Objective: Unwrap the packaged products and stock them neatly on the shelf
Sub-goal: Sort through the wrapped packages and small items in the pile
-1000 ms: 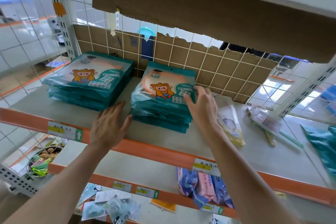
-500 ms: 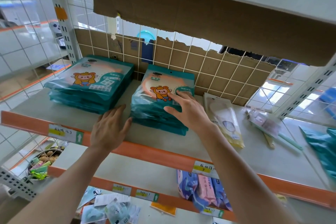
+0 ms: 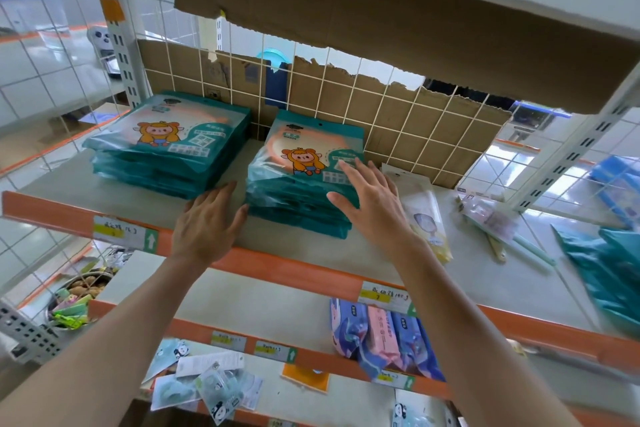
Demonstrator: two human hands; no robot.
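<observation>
Head view: squaring up a stack of glossy teal plastic packets with a cartoon print, flat on the grey shelf board with an orange front lip, bracketed by both hands. Left hand flat, fingers straight, touching the near left corner; holding nothing. Right hand spread wide over the top packet's right side; gripping nothing either. Best done by pressing down lightly under the right palm while nudging inward from the left, to align slippery layers without fanning them. Beyond the left fingertips, a second matching teal stack; keep apart.

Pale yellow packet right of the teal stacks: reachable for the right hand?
Probably yes: the pale yellow packet lies uncovered on the shelf, right beside the right hand, which rests open on the teal stack.
</observation>
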